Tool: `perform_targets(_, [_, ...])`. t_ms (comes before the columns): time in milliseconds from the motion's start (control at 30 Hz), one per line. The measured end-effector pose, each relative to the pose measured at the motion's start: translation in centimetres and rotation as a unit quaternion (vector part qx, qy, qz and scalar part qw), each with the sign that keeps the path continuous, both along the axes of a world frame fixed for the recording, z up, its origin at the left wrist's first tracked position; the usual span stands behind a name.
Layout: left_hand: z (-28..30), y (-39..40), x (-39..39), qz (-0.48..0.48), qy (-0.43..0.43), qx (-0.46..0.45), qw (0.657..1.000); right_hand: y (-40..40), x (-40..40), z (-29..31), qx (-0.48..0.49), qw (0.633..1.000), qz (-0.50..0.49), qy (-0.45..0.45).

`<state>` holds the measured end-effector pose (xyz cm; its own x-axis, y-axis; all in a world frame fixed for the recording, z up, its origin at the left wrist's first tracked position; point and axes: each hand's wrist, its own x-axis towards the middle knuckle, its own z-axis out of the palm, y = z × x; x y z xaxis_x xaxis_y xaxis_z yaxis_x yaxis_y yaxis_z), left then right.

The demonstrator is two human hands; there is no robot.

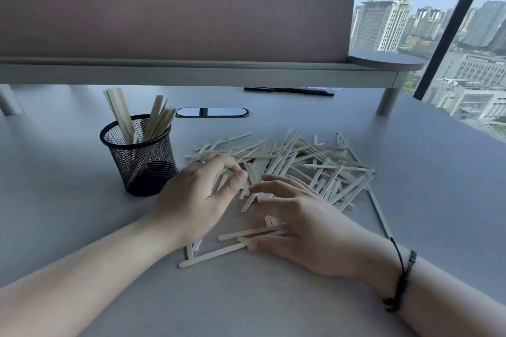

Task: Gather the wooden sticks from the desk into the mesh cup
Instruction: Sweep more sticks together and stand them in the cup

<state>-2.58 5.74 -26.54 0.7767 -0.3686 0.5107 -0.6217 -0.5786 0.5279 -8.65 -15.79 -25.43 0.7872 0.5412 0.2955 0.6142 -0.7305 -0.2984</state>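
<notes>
Sticks (287,161) of pale wood lie in a loose, criss-crossed heap on the grey surface (68,200), right of a black mesh cup (141,156); the cup stands upright and holds two small bunches of the same sticks (142,117), one leaning left, the other leaning right, their tops poking above its rim. The left hand (197,194) lies palm down at the near left edge of the heap, just right of the cup; its fingers are curled and its thumb and fingertips close on a few sticks beneath them; a ring sits on one finger. The right hand (301,224) rests palm down on the near side of the heap, fingers spread and slightly bent, lying over several sticks; whether it pinches any of them I cannot tell; a dark cord bracelet (401,282) circles its wrist. A few stray sticks (216,254) lie flat between the two wrists, nearest the person. Behind the cup a glossy oval cover (212,112) sits flush in the surface; farther back a padded divider (175,5) rises over a raised shelf (197,74); no writing can be read anywhere.
</notes>
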Motion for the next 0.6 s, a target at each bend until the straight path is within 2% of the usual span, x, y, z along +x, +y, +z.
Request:
perform_targets(200, [0.6, -0.1, -0.6, 0.049, 0.009, 0.024, 0.998, -1.4, 1.1, 0.0, 0.015, 0.994, -0.104, -0.01])
perform_targets(333, [1.4, -0.2, -1.6, 0.069, 0.044, 0.153, 0.985, -2.3, 0.9, 1.0, 0.006, 0.983, -0.181, -0.033])
perform_targets(433, [1.5, -0.1, -1.8, 0.069, 0.1, 0.233, 0.965, -4.3, 1.3, 1.9, 0.008, 0.951, -0.302, -0.067])
perform_targets(533, [1.3, -0.3, -1.7, 0.069, 0.143, 0.277, 0.948, -7.1, 2.2, 1.5, 0.0, 0.902, -0.43, 0.02])
perform_targets(600, [1.3, -0.4, -1.4, 0.063, 0.151, 0.288, 0.944, -8.1, 2.8, 0.7, -0.009, 0.886, -0.45, 0.107])
